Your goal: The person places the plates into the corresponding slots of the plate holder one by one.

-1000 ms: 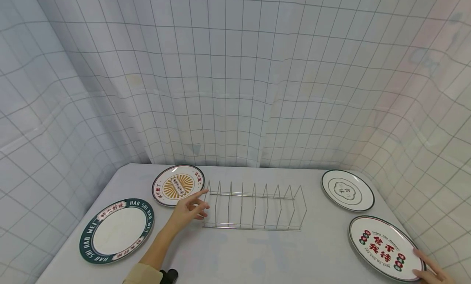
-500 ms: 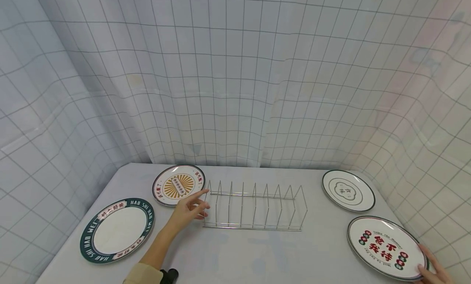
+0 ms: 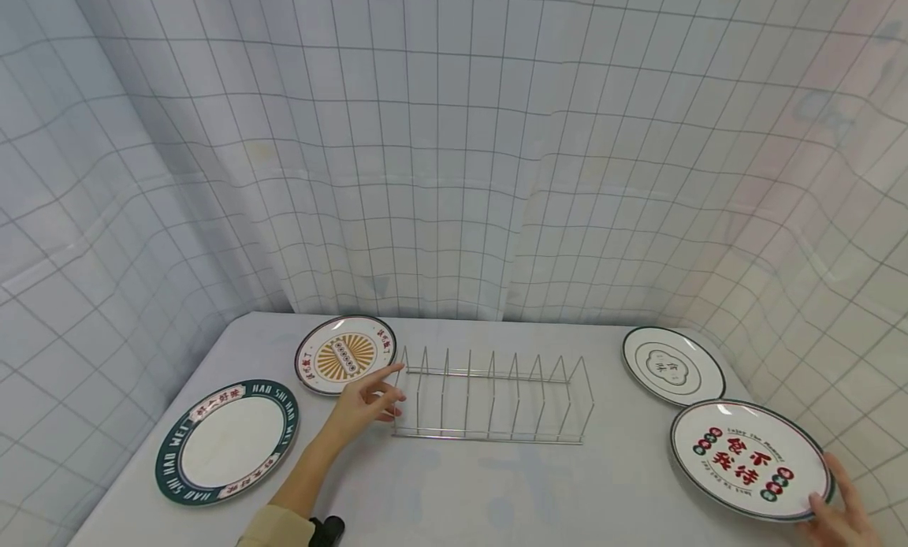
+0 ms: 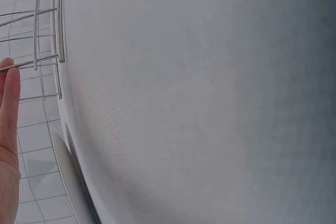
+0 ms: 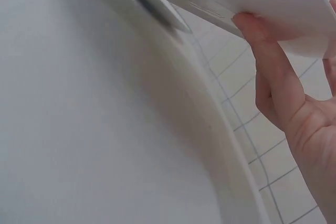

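My right hand point(image 3: 840, 504) grips the right rim of a large white plate point(image 3: 752, 460) with red characters and a dark edge, thumb on top and fingers beneath. In the right wrist view the plate's underside point(image 5: 294, 3) tilts clear of the table. My left hand point(image 3: 365, 401) is at the left end of a silver wire dish rack point(image 3: 489, 435). From the left wrist view, fingertips point(image 4: 11, 77) pinch one of the rack's end wires. No plate stands in its slots.
Behind the left hand lies a white plate with a yellow sunburst point(image 3: 345, 358). A green-rimmed plate point(image 3: 170, 460) lies at front left. At back right a smaller white plate point(image 3: 698, 373) is partly overlapped by the held one. Grid-patterned curtains point(image 3: 454, 216) enclose the white table point(image 3: 454, 492).
The right hand has raised the red-lettered plate off the table, and it has shifted slightly away from me and to the right. My left hand has stayed at the rack.
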The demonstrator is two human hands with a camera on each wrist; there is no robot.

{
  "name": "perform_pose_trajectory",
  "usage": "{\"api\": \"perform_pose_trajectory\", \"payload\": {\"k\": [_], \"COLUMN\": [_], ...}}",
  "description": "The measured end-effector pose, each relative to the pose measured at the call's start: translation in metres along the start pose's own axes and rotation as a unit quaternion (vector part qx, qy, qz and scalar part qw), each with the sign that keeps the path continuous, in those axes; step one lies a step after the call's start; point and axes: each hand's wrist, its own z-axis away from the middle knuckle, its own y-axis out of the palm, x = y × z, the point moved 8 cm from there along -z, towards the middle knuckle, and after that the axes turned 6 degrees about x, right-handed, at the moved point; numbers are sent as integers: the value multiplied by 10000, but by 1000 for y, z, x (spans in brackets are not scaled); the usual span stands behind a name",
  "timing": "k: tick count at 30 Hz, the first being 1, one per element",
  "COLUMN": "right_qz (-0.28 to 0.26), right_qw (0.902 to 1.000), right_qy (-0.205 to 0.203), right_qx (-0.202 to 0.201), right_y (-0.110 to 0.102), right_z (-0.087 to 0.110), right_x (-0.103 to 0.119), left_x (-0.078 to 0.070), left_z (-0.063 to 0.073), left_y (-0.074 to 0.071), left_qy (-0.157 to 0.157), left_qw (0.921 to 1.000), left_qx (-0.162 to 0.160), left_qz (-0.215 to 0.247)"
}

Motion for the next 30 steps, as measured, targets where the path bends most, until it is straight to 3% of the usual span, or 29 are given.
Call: {"api": "perform_pose_trajectory", "payload": {"k": [3, 6, 17, 24, 30], "right_qz": [-465, -582, -180, -61, 781], "right_qw": [9973, 9922, 9819, 9723, 9748], "right_qy": [-378, -685, -1371, -1144, -783], "right_qx": [436, 860, 1295, 2037, 1936], "right_y": [25, 51, 134, 195, 231], "right_z": [-7, -17, -59, -91, -115], "right_x": [7, 15, 24, 0, -29], "left_x": [0, 0, -1, -3, -4], "left_z": [0, 0, -2, 0, 1], "left_y": [0, -1, -3, -4, -4], "left_qy": [21, 54, -111, -83, -16], "left_qw": [10000, 10000, 9998, 9996, 9996], "left_qx": [19, 34, -133, -251, -288], "left_qz": [20, 24, 8, -34, -23]}}
